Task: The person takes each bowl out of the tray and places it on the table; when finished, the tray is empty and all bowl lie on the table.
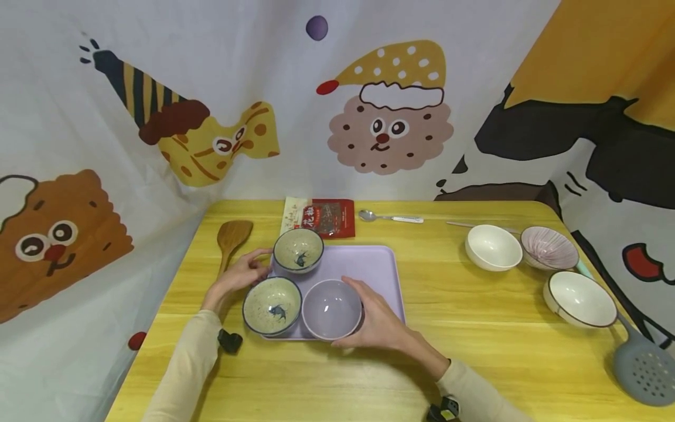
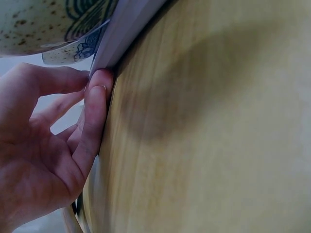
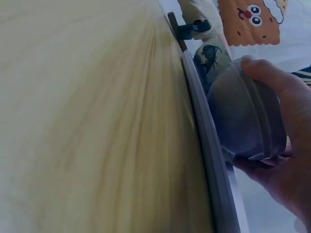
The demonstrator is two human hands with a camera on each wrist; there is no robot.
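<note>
My right hand point(image 1: 381, 319) grips a purple bowl point(image 1: 331, 310) by its right side, fingers and thumb spread round it. In the right wrist view the bowl point(image 3: 248, 114) is tilted in that view, close over the lilac tray point(image 3: 206, 131). My left hand point(image 1: 244, 275) pinches the left edge of the lilac tray point(image 1: 364, 261); the left wrist view has thumb and fingertips at the tray's rim point(image 2: 116, 43). Two speckled bowls with blue fish stand on the tray's left part: a back bowl point(image 1: 298, 251) and a front bowl point(image 1: 272, 306), which sits against the purple one.
A wooden spatula point(image 1: 232, 237) lies left of the tray. Behind it are a red spice packet point(image 1: 332, 218) and a spoon point(image 1: 390, 217). On the right stand a white bowl point(image 1: 493, 248), a striped bowl point(image 1: 549, 248), a dark-rimmed bowl point(image 1: 580, 299) and a grey skimmer point(image 1: 645, 369).
</note>
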